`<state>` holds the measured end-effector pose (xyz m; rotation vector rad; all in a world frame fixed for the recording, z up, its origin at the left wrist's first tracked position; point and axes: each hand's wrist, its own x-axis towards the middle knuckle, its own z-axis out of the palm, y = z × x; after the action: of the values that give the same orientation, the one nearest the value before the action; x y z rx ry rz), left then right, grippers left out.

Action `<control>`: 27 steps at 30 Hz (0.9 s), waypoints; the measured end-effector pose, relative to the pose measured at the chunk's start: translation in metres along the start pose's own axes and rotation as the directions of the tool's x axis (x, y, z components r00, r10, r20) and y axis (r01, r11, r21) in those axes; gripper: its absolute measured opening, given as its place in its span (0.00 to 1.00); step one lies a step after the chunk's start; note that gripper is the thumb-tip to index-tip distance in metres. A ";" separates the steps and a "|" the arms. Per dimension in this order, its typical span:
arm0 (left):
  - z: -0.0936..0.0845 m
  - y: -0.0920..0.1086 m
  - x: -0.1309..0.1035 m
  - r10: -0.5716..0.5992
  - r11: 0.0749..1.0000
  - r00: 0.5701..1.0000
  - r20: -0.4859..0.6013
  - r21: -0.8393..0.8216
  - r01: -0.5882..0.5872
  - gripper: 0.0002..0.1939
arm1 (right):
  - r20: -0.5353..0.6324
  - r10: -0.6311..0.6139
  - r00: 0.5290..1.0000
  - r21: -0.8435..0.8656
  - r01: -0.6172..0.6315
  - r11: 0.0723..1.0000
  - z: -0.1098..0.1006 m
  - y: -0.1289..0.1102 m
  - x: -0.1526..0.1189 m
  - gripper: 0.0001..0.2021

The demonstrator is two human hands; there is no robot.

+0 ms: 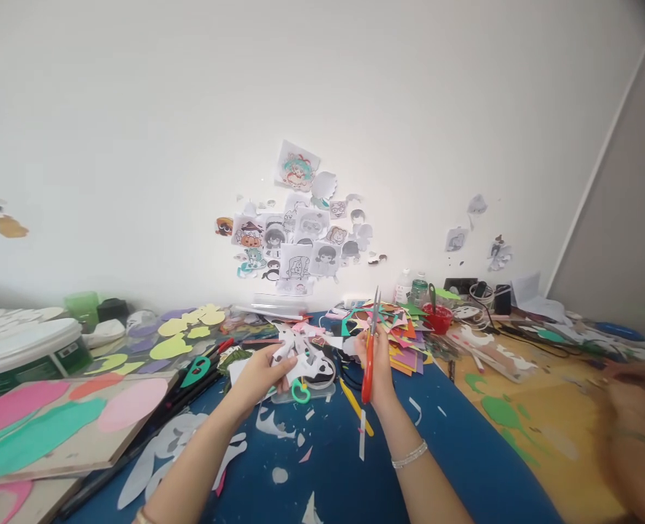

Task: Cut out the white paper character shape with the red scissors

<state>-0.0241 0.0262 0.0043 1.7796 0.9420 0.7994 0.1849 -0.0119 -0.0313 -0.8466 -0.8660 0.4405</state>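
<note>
My right hand (378,360) is closed around a pair of scissors (368,367) with red handles, its blades pointing up and away from me. To the left, my left hand (268,372) pinches a white paper cutout (288,348) between thumb and fingers. That paper overlaps a cluttered heap, so its full outline is hard to make out. Just below the fingers lies a green ring-shaped piece (301,391). A yellow pencil-like stick (356,406) rests on the blue mat (404,466) between my forearms. White paper scraps (274,423) are scattered over the mat.
Stacked coloured paper (407,338) lies behind my right hand, near a red bowl (437,319). At left stand a lidded tub (33,356) and a board (109,437) with coloured cutouts. Drawings (311,225) cover the wall ahead. Another person's blurred arm (642,437) is at far right.
</note>
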 end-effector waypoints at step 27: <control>0.039 0.003 -0.003 0.045 0.965 0.999 -0.022 -0.257 -0.049 0.22 | 0.138 0.144 0.980 -0.013 -0.143 0.990 0.014 0.001 -0.022 0.19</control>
<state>0.0078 0.0062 -0.0073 1.5760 0.7702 0.9231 0.1605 -0.0190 -0.0374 -0.8921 -0.9365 0.6307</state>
